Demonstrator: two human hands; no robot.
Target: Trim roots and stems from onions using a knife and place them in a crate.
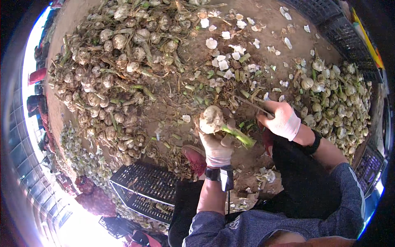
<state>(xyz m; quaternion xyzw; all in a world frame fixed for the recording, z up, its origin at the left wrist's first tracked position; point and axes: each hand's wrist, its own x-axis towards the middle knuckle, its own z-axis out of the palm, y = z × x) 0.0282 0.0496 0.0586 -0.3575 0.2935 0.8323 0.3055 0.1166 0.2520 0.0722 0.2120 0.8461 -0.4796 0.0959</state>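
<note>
A whitish garlic bulb (pixel 211 119) with dirt on its skin rests in the grip of my left hand (pixel 216 149), which wears a pale glove. Its short green stem (pixel 239 136) points to the lower right. My gloved right hand (pixel 283 119) is closed around a knife, whose thin blade (pixel 251 104) points up and left, apart from the bulb. Beneath both hands, cut stem pieces and dry leaves litter the dirt floor. The knife's handle is mostly hidden by my fingers.
Unclean garlic with long stalks forms a large heap (pixel 120 64) on the left. Paler, short-stemmed bulbs make another pile (pixel 336 105) at right. A black plastic crate (pixel 145 182) stands by my left leg; more dark crates (pixel 336 34) line the upper right. White skins (pixel 223 64) lie ahead.
</note>
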